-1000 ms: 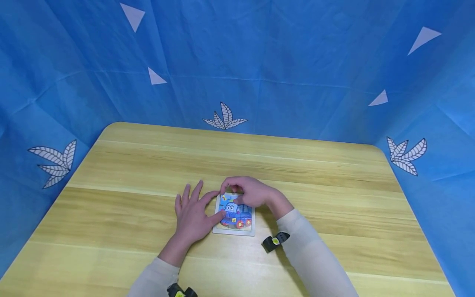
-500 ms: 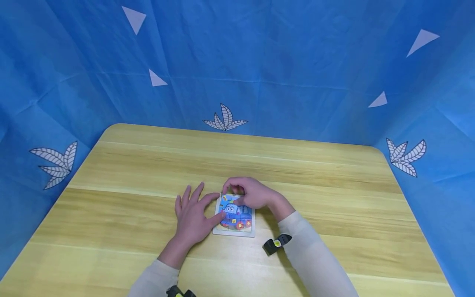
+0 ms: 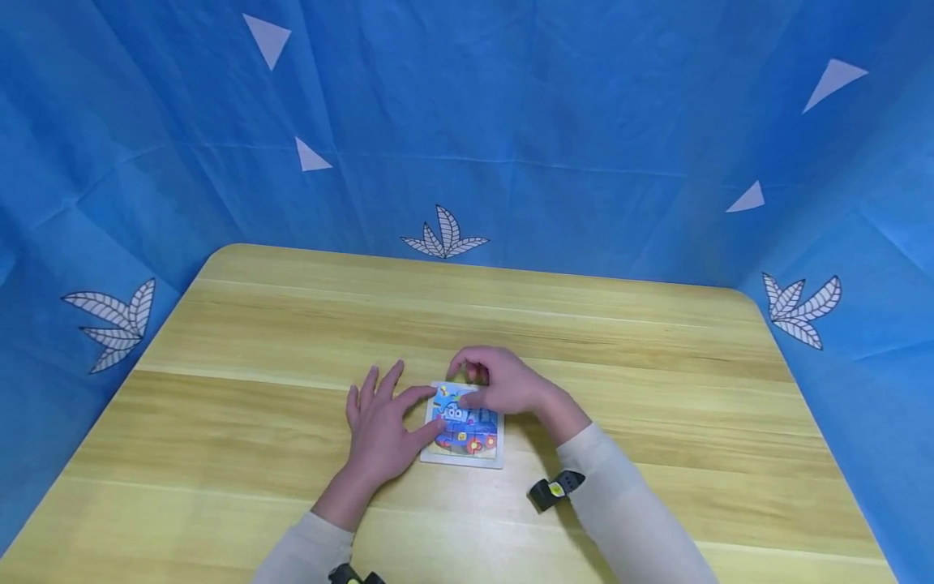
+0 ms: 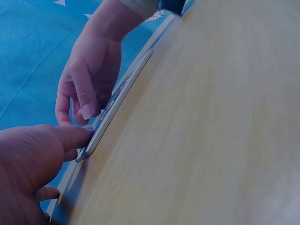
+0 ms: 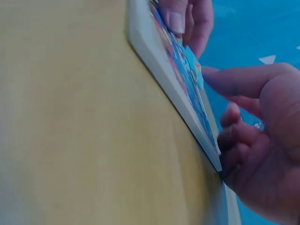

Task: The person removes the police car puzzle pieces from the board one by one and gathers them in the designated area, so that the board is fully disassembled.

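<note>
A small jigsaw puzzle [image 3: 467, 438] in a white frame, with a blue cartoon car on it, lies mid-table. My left hand [image 3: 379, 438] rests at its left side, fingers spread. Its thumb [image 4: 77, 136] presses on the picture's left edge and its index fingertip touches the frame's upper left corner. Over the far edge, my right hand [image 3: 503, 383] arches with curled fingers. In the right wrist view, a light-blue puzzle piece [image 5: 194, 68] sticks up tilted from the board at its thumb tip [image 5: 211, 75]. The index finger's contact with the piece is hidden.
The wooden table [image 3: 635, 365] extends on all sides of the puzzle. Behind it and at its sides hangs a blue cloth [image 3: 598, 122] with white triangles and leaf prints. Black wrist straps [image 3: 556, 490] show on both sleeves.
My right hand's index fingertip has shifted slightly right along the puzzle's far edge, and the right forearm has moved a little rightward. My left hand stays in place against the puzzle.
</note>
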The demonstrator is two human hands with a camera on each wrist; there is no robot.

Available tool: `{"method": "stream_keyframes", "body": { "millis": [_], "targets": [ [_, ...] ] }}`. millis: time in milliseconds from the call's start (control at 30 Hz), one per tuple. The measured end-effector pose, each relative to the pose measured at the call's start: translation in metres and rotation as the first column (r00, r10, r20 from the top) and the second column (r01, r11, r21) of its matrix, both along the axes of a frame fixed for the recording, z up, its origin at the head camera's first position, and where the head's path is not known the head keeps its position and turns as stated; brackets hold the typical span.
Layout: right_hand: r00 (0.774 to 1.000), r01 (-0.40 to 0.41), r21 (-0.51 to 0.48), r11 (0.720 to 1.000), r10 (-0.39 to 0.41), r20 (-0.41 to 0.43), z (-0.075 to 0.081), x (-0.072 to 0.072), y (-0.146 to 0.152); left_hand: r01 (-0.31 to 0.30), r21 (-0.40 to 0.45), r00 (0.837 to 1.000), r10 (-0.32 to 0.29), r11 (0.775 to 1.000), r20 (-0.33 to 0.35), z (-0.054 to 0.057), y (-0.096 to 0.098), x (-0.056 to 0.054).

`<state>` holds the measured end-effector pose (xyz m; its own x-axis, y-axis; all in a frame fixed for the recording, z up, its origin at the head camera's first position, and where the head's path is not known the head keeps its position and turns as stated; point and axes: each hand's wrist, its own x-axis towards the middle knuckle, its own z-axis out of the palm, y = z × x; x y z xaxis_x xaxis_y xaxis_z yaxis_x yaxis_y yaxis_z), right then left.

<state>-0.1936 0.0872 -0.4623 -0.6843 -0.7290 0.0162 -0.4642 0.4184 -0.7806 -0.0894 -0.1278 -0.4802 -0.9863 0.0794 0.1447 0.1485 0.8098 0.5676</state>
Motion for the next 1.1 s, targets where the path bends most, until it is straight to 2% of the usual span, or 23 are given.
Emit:
{"method": "stream_keyframes", "body": {
  "millis": [167,300,433,633,967,1100],
  "targets": [
    [0.985,0.095,0.016,0.995,-0.092,-0.144,-0.001,0.014,0.000,0.004,0.001,0.999,-0.004,1.000,-0.040,-0.001,-0.002,-0.001],
    [0.968,0.154,0.022,0.988,-0.147,-0.203,-0.003,0.023,-0.005,0.005,0.004,0.998,-0.005,1.000,-0.065,-0.002,-0.004,-0.002],
    [0.955,0.215,0.018,0.976,-0.207,-0.213,-0.006,0.027,-0.009,0.005,0.007,0.998,-0.005,1.000,-0.063,-0.002,-0.003,-0.002],
    [0.943,0.262,-0.005,0.965,-0.257,-0.213,-0.011,0.031,-0.011,0.005,0.006,0.999,-0.005,1.000,-0.053,-0.004,-0.002,-0.001],
    [0.920,0.296,-0.036,0.954,-0.295,-0.259,-0.016,0.032,-0.013,-0.006,0.045,0.999,0.008,0.999,-0.053,-0.006,-0.002,0.000],
    [0.919,0.293,-0.032,0.956,-0.291,-0.265,-0.016,0.032,-0.014,-0.017,0.042,0.999,0.019,0.999,-0.049,-0.006,-0.002,-0.001]
  ]
}}
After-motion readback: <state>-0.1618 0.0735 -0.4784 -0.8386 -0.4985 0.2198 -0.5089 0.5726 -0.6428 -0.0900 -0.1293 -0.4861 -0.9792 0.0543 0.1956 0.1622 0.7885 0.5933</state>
